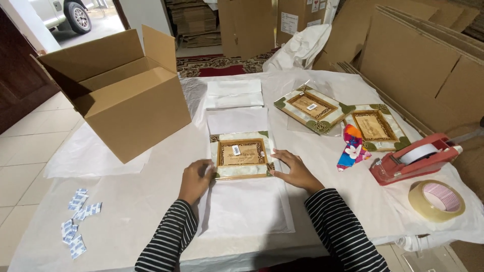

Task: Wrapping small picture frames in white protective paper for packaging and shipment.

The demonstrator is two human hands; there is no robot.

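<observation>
White wrapping paper [247, 209] lies as a long sheet on the paper-covered table [151, 201], and on its middle sits a small framed plaque [241, 154] with a pale marbled border, a wooden-looking inner frame and ornate corner pieces. The left hand [195, 180] rests at the plaque's lower left corner, fingers curled loosely against the edge and the paper beneath; the right hand [295, 170] lies flat and spread at the lower right corner, fingertips touching the frame, clamping nothing. Both sleeves are black-and-white striped. Just beyond the plaque lies a folded stack of white sheets [235, 94]. To the left stands an open cardboard box [126, 95], flaps up, its inside hidden from this angle. Near the table's left edge lie scattered small white-and-blue sachets [76, 219]. To the right, well clear of the hands, two more framed plaques [343, 117] in clear wrap lie side by side, with a bright floral-patterned cloth piece [351, 147] beside them. Further right sit a red tape dispenser [414, 158] and a loose roll of beige tape [436, 200]. Flattened cardboard sheets [423, 60] lean behind the table, and a crumpled white bag [300, 48] sits at the far edge.
</observation>
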